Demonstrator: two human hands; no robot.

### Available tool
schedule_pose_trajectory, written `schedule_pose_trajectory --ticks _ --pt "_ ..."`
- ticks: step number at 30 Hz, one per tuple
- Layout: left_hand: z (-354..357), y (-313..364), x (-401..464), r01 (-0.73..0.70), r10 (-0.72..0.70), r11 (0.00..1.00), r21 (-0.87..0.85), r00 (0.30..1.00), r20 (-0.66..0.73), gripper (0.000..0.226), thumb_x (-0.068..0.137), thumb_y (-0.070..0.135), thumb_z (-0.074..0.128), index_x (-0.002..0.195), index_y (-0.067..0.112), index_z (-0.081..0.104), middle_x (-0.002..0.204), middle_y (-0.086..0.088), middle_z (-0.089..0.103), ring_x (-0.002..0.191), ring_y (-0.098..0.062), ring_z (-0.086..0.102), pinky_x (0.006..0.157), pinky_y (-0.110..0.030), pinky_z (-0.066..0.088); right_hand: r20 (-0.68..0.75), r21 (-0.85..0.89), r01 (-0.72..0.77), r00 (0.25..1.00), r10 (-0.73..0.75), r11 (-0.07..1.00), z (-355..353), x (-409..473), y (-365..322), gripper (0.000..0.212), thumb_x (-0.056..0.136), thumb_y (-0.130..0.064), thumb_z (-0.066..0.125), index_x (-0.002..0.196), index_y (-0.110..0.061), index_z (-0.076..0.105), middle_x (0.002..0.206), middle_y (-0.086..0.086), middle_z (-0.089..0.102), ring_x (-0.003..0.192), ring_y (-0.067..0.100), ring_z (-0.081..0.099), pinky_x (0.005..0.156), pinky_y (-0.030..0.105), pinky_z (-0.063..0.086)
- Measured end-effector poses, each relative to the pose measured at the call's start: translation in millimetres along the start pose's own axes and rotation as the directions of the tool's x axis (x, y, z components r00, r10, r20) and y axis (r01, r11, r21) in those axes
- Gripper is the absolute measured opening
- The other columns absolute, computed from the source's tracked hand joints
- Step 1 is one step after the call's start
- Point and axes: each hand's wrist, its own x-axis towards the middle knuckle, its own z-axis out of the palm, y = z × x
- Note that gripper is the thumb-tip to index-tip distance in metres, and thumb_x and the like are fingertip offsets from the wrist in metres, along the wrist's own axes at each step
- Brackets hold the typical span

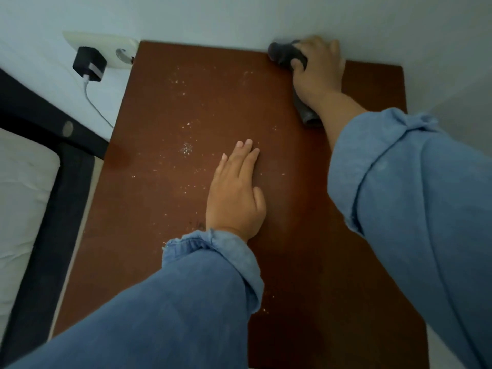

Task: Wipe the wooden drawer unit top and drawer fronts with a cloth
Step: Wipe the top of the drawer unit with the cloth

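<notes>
The reddish-brown wooden top of the drawer unit point(170, 209) fills the middle of the view, speckled with pale dust. My right hand point(318, 73) presses a dark grey cloth point(286, 53) onto the far right part of the top, close to the wall; a tail of the cloth trails back under my wrist. Near the centre of the top, my left hand point(237, 195) lies flat, fingers straight and together, holding nothing. The drawer fronts are out of sight below.
A white wall runs along the back and right. At the left, a wall socket point(121, 53) holds a black charger point(89, 63) with a white cable hanging down. A black bed frame point(53, 209) and white mattress point(18, 198) sit at the left.
</notes>
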Motion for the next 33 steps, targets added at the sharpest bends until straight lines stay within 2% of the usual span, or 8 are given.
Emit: schedule_pose_trajectory --ticks 3,7,10,14,17,24,27,33 --pt "1 -2 -2 0.002 -0.002 1.0 0.002 1.0 0.0 0.068 0.075 0.019 0.025 0.14 0.007 0.044 0.151 -0.006 0.037 0.143 -0.017 0.025 0.119 -0.026 0.006 0.054 0.02 0.052 0.997 -0.053 0.998 -1 -21 -3 0.035 0.093 -0.028 0.045 0.126 -0.025 0.054 0.134 -0.003 0.05 0.125 0.028 0.039 0.095 0.039 0.032" --pt "3 -3 2 -0.005 0.005 1.0 0.003 1.0 -0.01 0.066 0.076 0.016 0.028 0.139 0.006 0.045 0.15 -0.007 0.038 0.143 -0.018 0.026 0.119 -0.028 0.008 0.045 0.064 0.166 0.985 -0.169 0.984 -4 -98 -5 0.031 0.092 -0.027 0.045 0.12 -0.028 0.058 0.128 -0.008 0.054 0.111 0.027 0.046 0.087 0.039 0.036" --pt "4 -3 1 -0.005 0.005 1.0 -0.006 1.0 -0.013 0.062 0.075 0.007 0.036 0.136 0.004 0.047 0.148 -0.01 0.041 0.142 -0.021 0.03 0.118 -0.03 0.01 0.043 0.099 0.164 0.985 -0.169 0.981 -11 -174 -11 0.032 0.09 -0.024 0.047 0.119 -0.029 0.06 0.125 -0.01 0.057 0.105 0.023 0.047 0.082 0.036 0.034" --pt "4 -3 2 0.0 0.0 1.0 -0.023 1.0 -0.005 0.062 0.078 0.009 0.033 0.138 0.004 0.046 0.15 -0.009 0.039 0.143 -0.02 0.027 0.118 -0.026 0.006 0.032 0.1 0.112 0.993 -0.116 0.989 -15 -249 -17 0.032 0.089 -0.024 0.045 0.115 -0.028 0.063 0.117 -0.014 0.06 0.096 0.017 0.046 0.075 0.03 0.029" --pt "2 -1 2 -0.007 0.007 1.0 -0.013 1.0 -0.007 0.063 0.078 0.011 0.031 0.14 0.005 0.044 0.152 -0.008 0.036 0.144 -0.019 0.024 0.117 -0.025 0.002 0.017 0.067 0.122 0.992 -0.124 0.99 -17 -256 -18 0.032 0.087 -0.025 0.044 0.111 -0.026 0.065 0.113 -0.012 0.061 0.094 0.019 0.048 0.074 0.032 0.034" --pt "-8 0 -12 0.009 -0.01 0.999 -0.035 1.0 -0.005 0.063 0.078 0.012 0.032 0.14 0.004 0.043 0.152 -0.009 0.035 0.145 -0.021 0.022 0.119 -0.031 0.003 -0.007 0.025 0.136 0.991 -0.136 0.99 -17 -254 -21 0.027 0.089 -0.022 0.049 0.111 -0.027 0.064 0.111 -0.009 0.061 0.094 0.023 0.049 0.076 0.036 0.037" --pt "-23 -14 -35 0.027 -0.026 0.999 0.022 0.999 -0.04 0.063 0.079 0.013 0.033 0.141 0.005 0.042 0.152 -0.009 0.036 0.145 -0.021 0.023 0.119 -0.033 0.005 0.013 0.022 0.13 0.991 -0.13 0.991 -18 -253 -20 0.026 0.091 -0.024 0.048 0.112 -0.027 0.062 0.114 -0.009 0.059 0.098 0.023 0.048 0.079 0.038 0.037" --pt "-43 -48 -68 0.011 -0.012 0.994 0.107 1.0 0.006 0.061 0.083 0.014 0.032 0.144 0.008 0.039 0.153 -0.006 0.033 0.144 -0.018 0.023 0.119 -0.029 0.005 0.018 0.022 0.134 0.991 -0.135 0.991 -18 -252 -21 0.027 0.093 -0.025 0.046 0.115 -0.029 0.06 0.117 -0.009 0.057 0.101 0.024 0.047 0.082 0.039 0.038"
